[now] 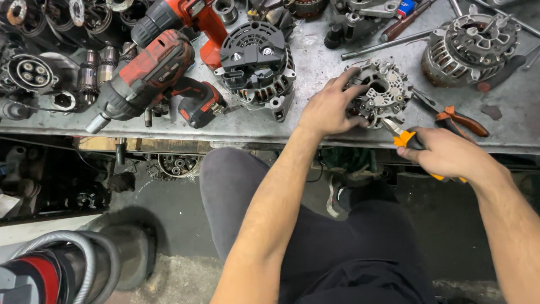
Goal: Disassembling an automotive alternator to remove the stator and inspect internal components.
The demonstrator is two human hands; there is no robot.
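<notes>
My left hand (329,107) grips a grey metal alternator housing (383,89) that rests near the front edge of the metal workbench (320,67). My right hand (447,153) is shut on orange-handled pliers (404,137), whose jaws point at the lower edge of the housing. Both forearms reach up from the bottom of the view over my dark trousers.
A second pair of orange-handled pliers (455,118) lies right of the housing. A complete alternator (469,48) sits at the back right and another with a black cover (259,67) in the middle. Two red and black power drivers (149,76) lie at left among loose parts.
</notes>
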